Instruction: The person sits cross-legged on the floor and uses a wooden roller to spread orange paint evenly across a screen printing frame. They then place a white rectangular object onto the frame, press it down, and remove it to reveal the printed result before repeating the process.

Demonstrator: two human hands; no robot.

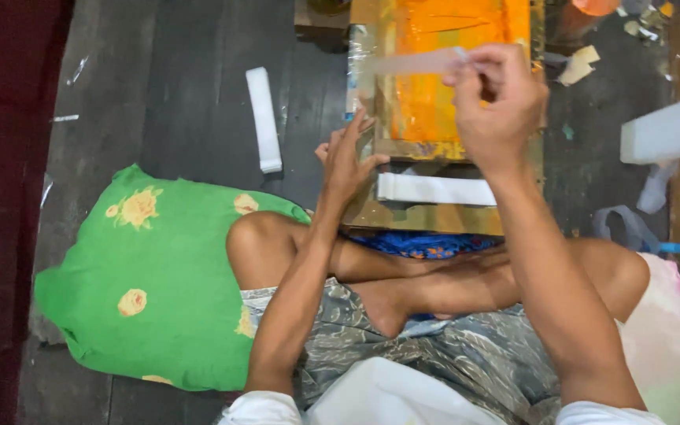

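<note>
Crossed legs nearest. Right hand (497,102) pinches pale strip (415,63) over orange board (434,102); left hand (348,161), fingers spread, rests at board's near-left edge. Advice: keep strip taut and level.

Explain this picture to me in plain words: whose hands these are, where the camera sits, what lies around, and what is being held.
There is no machine here. One camera sits on a person's head and looks down at their own crossed legs and bare hands, above a dark plank floor.

The right hand is raised and pinches a thin, pale translucent strip at one end. The left hand is open, its fingers resting at the edge of a flat board with an orange painted surface. A white strip lies on that board. Another white strip lies on the floor, and a green flowered cushion lies beside the person's knee.
</note>
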